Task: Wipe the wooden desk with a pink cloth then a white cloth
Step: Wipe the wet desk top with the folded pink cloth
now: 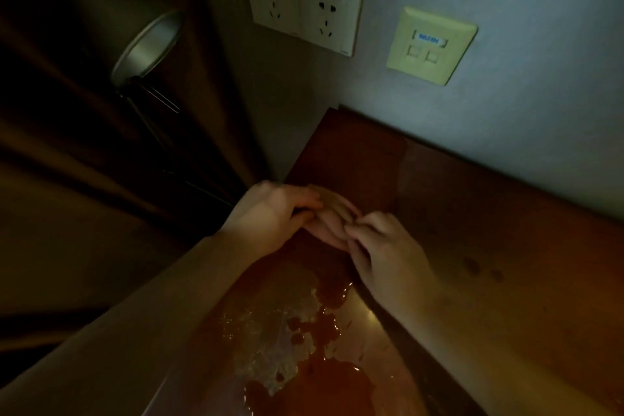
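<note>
dim light. pink cloth [332,213] lay bunched at the left edge of the wooden desk [506,246], near its far corner. left hand [270,216] had its fingers curled over it; right hand [388,253] pinched its near side. wet patch [297,331] toward the front edge.

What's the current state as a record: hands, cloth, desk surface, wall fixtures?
desk: wooden, set against the wall
wet patch: glossy liquid on the near part of the desk, between the forearms
cloth: small bunch, looks pinkish in the dim light, near the far left corner
left hand: fingers curled over the cloth
right hand: pinches the cloth's right side
wall: two power sockets, one data plate
</note>
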Action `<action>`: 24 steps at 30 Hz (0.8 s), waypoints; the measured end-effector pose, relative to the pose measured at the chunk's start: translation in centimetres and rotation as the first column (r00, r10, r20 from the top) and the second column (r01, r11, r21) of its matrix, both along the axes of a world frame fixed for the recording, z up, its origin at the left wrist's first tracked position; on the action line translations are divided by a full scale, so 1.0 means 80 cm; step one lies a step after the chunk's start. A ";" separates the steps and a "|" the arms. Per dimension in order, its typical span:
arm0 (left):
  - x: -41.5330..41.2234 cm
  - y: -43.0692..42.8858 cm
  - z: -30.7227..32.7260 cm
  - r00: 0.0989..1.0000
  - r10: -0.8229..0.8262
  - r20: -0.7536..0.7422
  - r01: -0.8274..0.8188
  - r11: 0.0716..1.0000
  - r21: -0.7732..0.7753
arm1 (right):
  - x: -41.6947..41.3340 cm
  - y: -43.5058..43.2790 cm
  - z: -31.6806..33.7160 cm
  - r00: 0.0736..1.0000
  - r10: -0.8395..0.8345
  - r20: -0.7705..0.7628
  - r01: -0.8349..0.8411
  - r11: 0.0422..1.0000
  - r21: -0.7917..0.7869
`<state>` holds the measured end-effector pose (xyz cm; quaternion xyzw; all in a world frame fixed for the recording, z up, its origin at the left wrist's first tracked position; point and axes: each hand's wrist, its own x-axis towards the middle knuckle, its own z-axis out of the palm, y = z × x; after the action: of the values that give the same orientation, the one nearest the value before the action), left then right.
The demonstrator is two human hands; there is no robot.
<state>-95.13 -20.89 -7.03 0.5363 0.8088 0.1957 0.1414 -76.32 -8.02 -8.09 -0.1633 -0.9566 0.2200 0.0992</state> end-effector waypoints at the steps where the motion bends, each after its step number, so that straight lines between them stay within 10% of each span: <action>1: 0.003 -0.008 -0.002 1.000 -0.013 0.015 0.013 1.000 0.015 | 0.006 -0.005 0.000 1.000 0.020 0.009 -0.020 1.000 0.005; 24: -0.008 -0.032 0.013 0.977 0.212 -0.026 -0.214 0.967 -0.136 | -0.054 -0.012 -0.001 1.000 -0.005 0.024 0.005 1.000 0.005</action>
<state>-95.80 -23.47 -6.00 0.4363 0.8741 0.1501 0.1518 -80.65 -8.94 -8.19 -0.1683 -0.9578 0.2154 0.0885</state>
